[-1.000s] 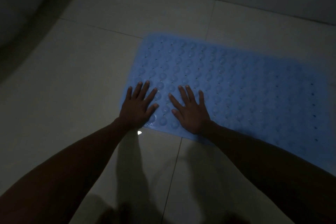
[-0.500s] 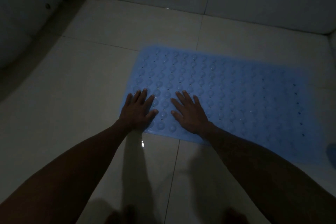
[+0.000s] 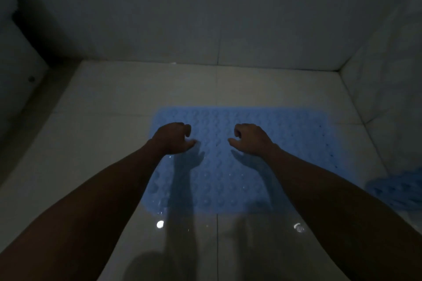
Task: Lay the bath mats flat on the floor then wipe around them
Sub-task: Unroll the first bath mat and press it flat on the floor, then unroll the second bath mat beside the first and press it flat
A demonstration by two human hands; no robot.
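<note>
Both hands, left (image 3: pixel 171 138) and right (image 3: pixel 251 138), hover loosely curled and empty over the flat mat (image 3: pixel 285 143); second mat (image 3: pixel 397 191) sits off right, nearer that hand.

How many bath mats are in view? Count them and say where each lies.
2. One blue bath mat lies flat on the floor tiles under both raised hands. A second blue mat shows only partly at the right edge, cut off by the frame; others may lie beyond it.
</note>
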